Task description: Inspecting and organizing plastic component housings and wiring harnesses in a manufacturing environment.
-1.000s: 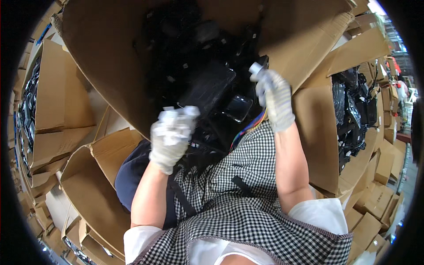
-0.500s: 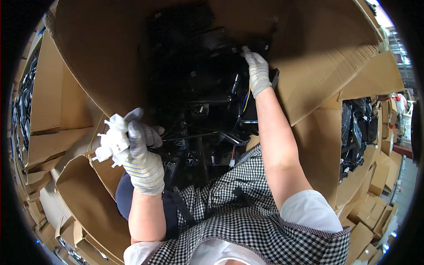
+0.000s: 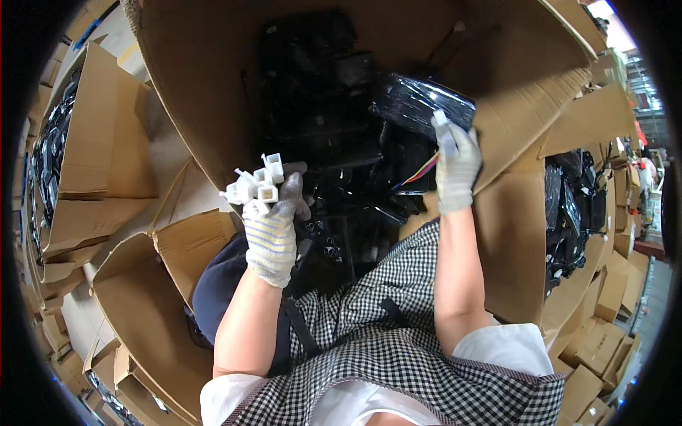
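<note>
Both my hands wear pale striped work gloves with grey fingers. At the left edge of a large cardboard box, my left hand [image 3: 275, 227] is closed around a bunch of white plastic connector housings [image 3: 257, 186]. On the right side of the box, my right hand [image 3: 457, 165] pinches a small white connector [image 3: 440, 117] between thumb and fingers. Coloured wires [image 3: 419, 170] run out below that hand, down among the dark things. Just beyond its fingertips is a black block in clear plastic wrap [image 3: 419, 101]; whether the hand touches it I cannot tell.
The large cardboard box [image 3: 192, 92] holds several black plastic-wrapped parts [image 3: 312, 106], mostly in shadow. Another carton [image 3: 131, 298] stands open at my lower left. More cartons with black wrapped parts stand at the far left [image 3: 53, 156] and at the right [image 3: 575, 213].
My right hand has come up and to the right, now with a connector at its fingertips. The black wrapped block shows beyond it. My left hand has shifted right with the white housings.
</note>
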`<action>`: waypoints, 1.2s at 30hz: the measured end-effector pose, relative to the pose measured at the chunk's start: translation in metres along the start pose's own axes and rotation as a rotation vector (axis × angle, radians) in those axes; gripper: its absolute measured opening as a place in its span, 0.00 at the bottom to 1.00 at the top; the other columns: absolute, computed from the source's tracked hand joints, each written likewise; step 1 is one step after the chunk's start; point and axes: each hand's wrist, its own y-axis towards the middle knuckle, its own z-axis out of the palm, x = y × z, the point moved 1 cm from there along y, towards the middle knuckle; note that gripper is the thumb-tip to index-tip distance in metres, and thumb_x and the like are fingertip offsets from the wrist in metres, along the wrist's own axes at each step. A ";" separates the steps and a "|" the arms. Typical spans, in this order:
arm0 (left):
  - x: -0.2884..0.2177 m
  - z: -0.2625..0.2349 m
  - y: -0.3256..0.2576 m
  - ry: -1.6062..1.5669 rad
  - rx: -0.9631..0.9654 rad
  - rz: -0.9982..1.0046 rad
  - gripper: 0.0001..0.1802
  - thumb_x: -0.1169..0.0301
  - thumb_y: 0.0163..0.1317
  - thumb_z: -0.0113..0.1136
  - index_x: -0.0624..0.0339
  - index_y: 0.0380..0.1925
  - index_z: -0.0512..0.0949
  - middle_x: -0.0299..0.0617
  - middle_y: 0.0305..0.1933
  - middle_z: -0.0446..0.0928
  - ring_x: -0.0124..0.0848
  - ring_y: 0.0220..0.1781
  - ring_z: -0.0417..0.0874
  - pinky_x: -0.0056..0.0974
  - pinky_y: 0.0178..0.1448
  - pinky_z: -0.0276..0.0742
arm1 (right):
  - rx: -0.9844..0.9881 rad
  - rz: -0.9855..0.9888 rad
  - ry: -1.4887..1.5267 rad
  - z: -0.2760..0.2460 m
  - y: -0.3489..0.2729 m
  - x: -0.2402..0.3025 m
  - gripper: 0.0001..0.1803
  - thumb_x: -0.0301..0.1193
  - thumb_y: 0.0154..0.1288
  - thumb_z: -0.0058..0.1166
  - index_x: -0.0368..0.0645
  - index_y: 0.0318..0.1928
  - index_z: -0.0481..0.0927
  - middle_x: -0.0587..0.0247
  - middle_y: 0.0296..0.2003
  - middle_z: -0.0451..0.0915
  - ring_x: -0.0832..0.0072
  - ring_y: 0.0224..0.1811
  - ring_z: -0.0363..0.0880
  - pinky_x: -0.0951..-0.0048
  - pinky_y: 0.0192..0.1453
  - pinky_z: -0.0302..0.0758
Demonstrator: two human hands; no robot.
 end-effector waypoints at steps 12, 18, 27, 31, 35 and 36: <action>0.035 0.014 0.002 -0.517 0.379 -0.321 0.20 0.56 0.64 0.56 0.58 0.49 0.72 0.43 0.36 0.80 0.30 0.36 0.82 0.32 0.41 0.79 | 1.174 0.233 0.472 -0.053 -0.100 0.050 0.21 0.46 0.57 0.61 0.38 0.36 0.85 0.57 0.43 0.79 0.69 0.47 0.75 0.70 0.52 0.71; 0.034 -0.001 0.011 -0.774 0.189 -0.171 0.20 0.55 0.60 0.62 0.49 0.47 0.71 0.40 0.36 0.80 0.28 0.29 0.78 0.32 0.36 0.78 | 1.301 0.434 0.362 -0.064 -0.076 0.045 0.19 0.45 0.59 0.60 0.39 0.36 0.85 0.64 0.33 0.84 0.73 0.44 0.76 0.68 0.59 0.65; 0.021 -0.004 0.022 -0.302 -0.175 0.415 0.21 0.56 0.64 0.58 0.60 0.48 0.74 0.38 0.35 0.76 0.25 0.32 0.75 0.30 0.38 0.73 | 0.571 -0.050 -0.258 -0.037 -0.004 -0.031 0.13 0.37 0.63 0.54 0.40 0.32 0.84 0.56 0.44 0.76 0.69 0.47 0.73 0.72 0.55 0.68; 0.014 0.004 0.013 -0.023 -0.011 0.509 0.17 0.62 0.64 0.57 0.64 0.45 0.77 0.36 0.33 0.75 0.22 0.31 0.74 0.29 0.36 0.69 | 0.058 -0.098 -0.130 -0.009 -0.023 -0.013 0.11 0.32 0.63 0.54 0.38 0.33 0.83 0.57 0.44 0.76 0.69 0.50 0.73 0.71 0.60 0.68; 0.023 0.009 0.008 0.366 0.087 0.568 0.06 0.77 0.59 0.55 0.59 0.34 0.81 0.36 0.26 0.74 0.28 0.27 0.73 0.32 0.31 0.66 | 0.617 0.606 0.703 -0.007 -0.044 0.070 0.13 0.38 0.64 0.56 0.40 0.34 0.82 0.64 0.30 0.77 0.87 0.22 0.69 0.86 0.27 0.68; 0.031 0.007 0.007 0.438 0.133 0.509 0.05 0.78 0.58 0.55 0.59 0.32 0.80 0.38 0.25 0.74 0.29 0.26 0.73 0.33 0.31 0.66 | 0.610 0.507 0.414 -0.007 -0.050 0.092 0.14 0.40 0.64 0.56 0.41 0.34 0.82 0.67 0.24 0.77 0.89 0.17 0.66 0.87 0.22 0.65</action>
